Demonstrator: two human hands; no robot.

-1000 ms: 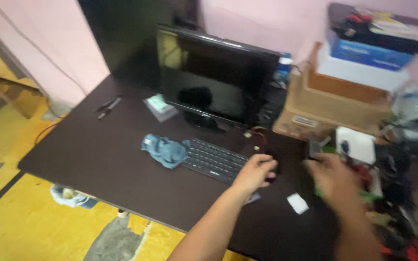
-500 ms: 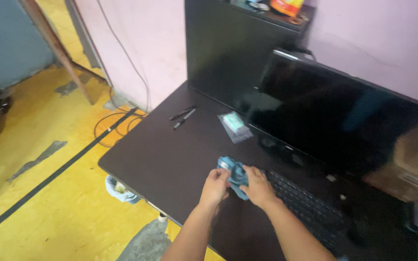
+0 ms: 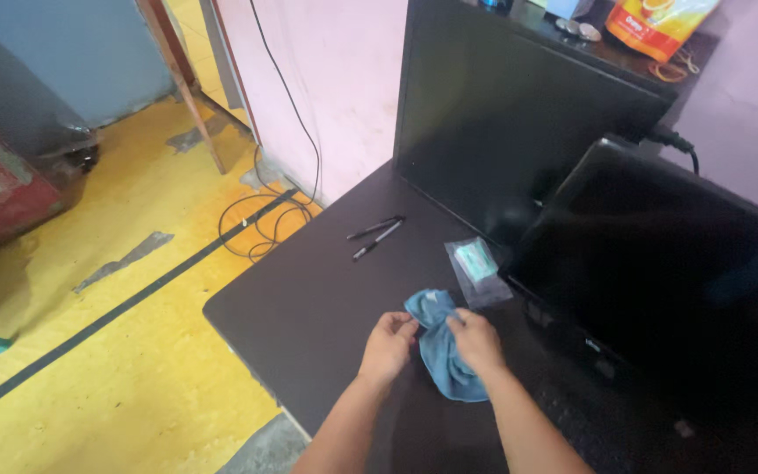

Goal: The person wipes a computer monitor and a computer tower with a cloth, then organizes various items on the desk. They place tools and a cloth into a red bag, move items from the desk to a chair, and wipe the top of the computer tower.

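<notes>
Right now both hands, left hand (image 3: 388, 344) and right hand (image 3: 477, 341), grip the bunched blue cloth (image 3: 442, 349) over the table (image 3: 309, 298); no wiping shows yet.

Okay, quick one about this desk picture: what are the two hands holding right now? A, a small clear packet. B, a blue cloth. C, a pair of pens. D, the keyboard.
B: the left hand and the right hand both grip the blue cloth on the dark desk, while the two pens and the clear packet lie untouched farther back.
</notes>
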